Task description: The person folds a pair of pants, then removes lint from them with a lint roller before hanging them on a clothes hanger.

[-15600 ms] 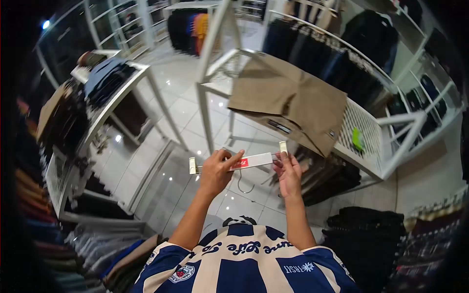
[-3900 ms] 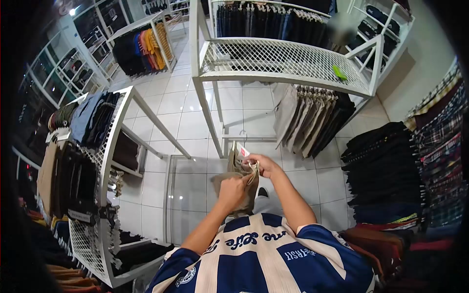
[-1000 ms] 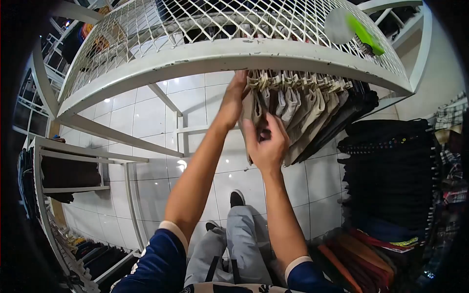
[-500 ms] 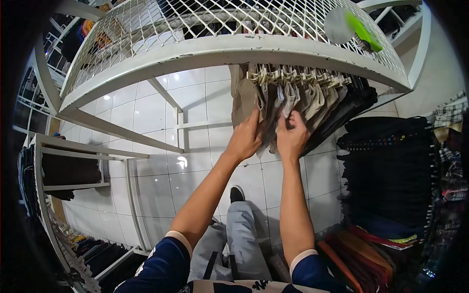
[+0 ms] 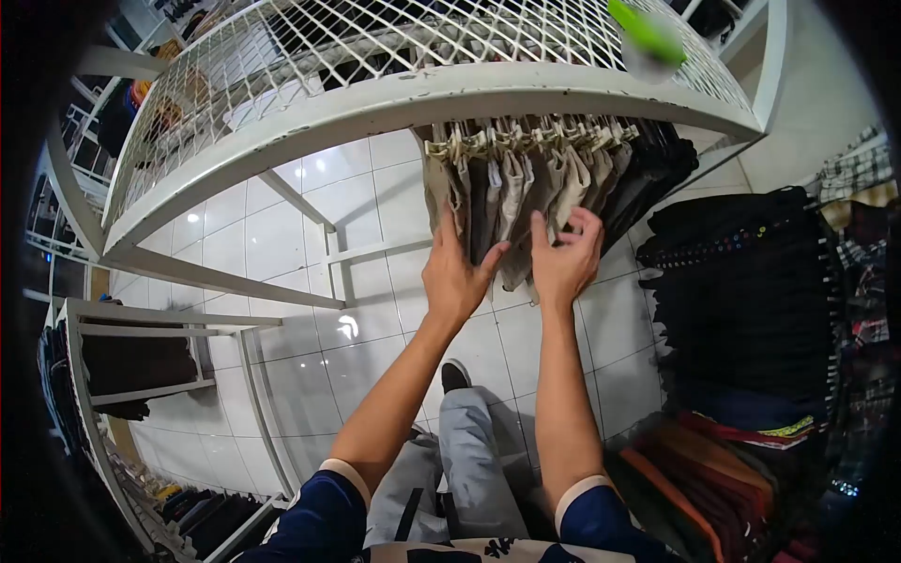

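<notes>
Several beige and brown trousers (image 5: pixel 539 199) hang in a tight row from clip hangers (image 5: pixel 497 139) below a white mesh-topped rack. My left hand (image 5: pixel 458 280) is at the left end of the row, thumb spread and fingers stretched up against a brown pair. To its right, my right hand (image 5: pixel 567 258) is in front of the beige pairs, with its index finger raised and the other fingers loosely bent apart. Neither hand grips a garment. Black trousers (image 5: pixel 664 164) hang at the right end of the row.
The white rack's front bar (image 5: pixel 375 111) runs above my hands. A green-handled object (image 5: pixel 648 36), blurred, lies on the mesh. Black garments (image 5: pixel 741 310) hang at right, with plaid shirts (image 5: pixel 868 253) beyond. A lower white rack (image 5: pixel 160 314) stands left on the tiled floor.
Both hands have loosened from the trousers and their fingers have spread. The hanging pairs now sit more spread out and farther left in view, as the view has shifted.
</notes>
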`<action>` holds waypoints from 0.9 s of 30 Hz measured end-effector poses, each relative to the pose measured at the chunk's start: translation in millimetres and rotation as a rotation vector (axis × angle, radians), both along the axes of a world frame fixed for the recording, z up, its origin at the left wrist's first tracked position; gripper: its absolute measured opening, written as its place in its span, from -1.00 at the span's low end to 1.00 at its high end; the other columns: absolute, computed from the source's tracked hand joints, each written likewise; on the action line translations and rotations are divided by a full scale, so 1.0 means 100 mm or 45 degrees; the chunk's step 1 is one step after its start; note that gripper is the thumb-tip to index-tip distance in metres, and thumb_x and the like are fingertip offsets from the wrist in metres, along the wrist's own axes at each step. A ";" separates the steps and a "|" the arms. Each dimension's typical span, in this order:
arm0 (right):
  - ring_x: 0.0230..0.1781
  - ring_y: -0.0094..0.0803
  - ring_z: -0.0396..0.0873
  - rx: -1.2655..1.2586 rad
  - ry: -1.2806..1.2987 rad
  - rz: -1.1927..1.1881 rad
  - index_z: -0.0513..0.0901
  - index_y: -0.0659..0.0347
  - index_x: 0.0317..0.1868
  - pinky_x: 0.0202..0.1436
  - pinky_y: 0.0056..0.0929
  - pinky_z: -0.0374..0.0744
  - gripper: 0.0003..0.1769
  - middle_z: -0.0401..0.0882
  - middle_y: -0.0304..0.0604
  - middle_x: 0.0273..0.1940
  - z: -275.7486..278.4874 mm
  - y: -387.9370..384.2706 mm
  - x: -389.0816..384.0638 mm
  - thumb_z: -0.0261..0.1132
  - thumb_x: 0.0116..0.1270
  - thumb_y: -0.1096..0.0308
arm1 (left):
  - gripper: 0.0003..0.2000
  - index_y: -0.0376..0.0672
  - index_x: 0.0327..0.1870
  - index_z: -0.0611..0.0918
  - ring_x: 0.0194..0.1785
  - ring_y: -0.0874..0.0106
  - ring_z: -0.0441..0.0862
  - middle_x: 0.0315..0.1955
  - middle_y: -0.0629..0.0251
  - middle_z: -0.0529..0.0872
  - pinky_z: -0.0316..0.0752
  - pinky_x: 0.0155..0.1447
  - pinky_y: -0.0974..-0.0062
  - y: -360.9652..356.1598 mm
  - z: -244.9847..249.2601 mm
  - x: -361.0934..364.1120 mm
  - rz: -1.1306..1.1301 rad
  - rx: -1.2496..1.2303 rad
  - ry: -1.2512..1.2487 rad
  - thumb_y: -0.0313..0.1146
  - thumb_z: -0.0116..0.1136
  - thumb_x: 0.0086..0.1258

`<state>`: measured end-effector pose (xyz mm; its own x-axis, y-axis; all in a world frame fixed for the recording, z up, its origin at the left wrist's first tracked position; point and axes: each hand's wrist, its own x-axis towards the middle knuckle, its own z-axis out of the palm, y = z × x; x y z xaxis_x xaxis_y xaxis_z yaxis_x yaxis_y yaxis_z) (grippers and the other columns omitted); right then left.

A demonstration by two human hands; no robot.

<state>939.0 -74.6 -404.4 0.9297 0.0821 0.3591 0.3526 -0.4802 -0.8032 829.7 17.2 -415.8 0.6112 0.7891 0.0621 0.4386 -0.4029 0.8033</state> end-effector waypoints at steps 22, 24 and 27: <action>-0.32 0.21 0.67 -0.281 -0.065 0.152 0.64 0.29 -0.30 -0.26 0.06 0.56 -0.75 0.68 0.14 -0.40 -0.24 0.12 0.28 0.44 0.28 0.26 | -0.64 -0.37 -0.11 0.59 -0.14 -0.20 0.68 -0.17 -0.16 0.67 0.59 -0.09 -0.07 0.11 -0.44 0.42 0.074 0.219 -0.015 -0.27 0.39 0.27; -0.33 0.23 0.67 -0.289 -0.085 0.196 0.65 0.33 -0.32 -0.26 0.05 0.57 -0.77 0.68 0.18 -0.41 -0.21 0.12 0.29 0.42 0.27 0.30 | -0.62 -0.38 -0.11 0.58 -0.15 -0.21 0.68 -0.19 -0.19 0.67 0.60 -0.10 -0.07 0.05 -0.43 0.40 -0.009 0.281 0.011 -0.25 0.41 0.25; -0.33 0.24 0.67 -0.292 0.086 0.228 0.64 0.37 -0.30 -0.25 0.06 0.58 -0.78 0.68 0.24 -0.38 -0.09 0.14 0.25 0.41 0.26 0.34 | -0.59 -0.39 -0.15 0.56 -0.17 -0.21 0.68 -0.20 -0.20 0.68 0.60 -0.11 -0.06 -0.03 -0.40 0.45 -0.048 0.208 0.046 -0.22 0.44 0.24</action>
<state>963.8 -61.1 -413.8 0.9142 0.3187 0.2502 0.3976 -0.5866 -0.7055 875.1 14.6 -455.8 0.6446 0.7465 0.1652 0.4478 -0.5437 0.7098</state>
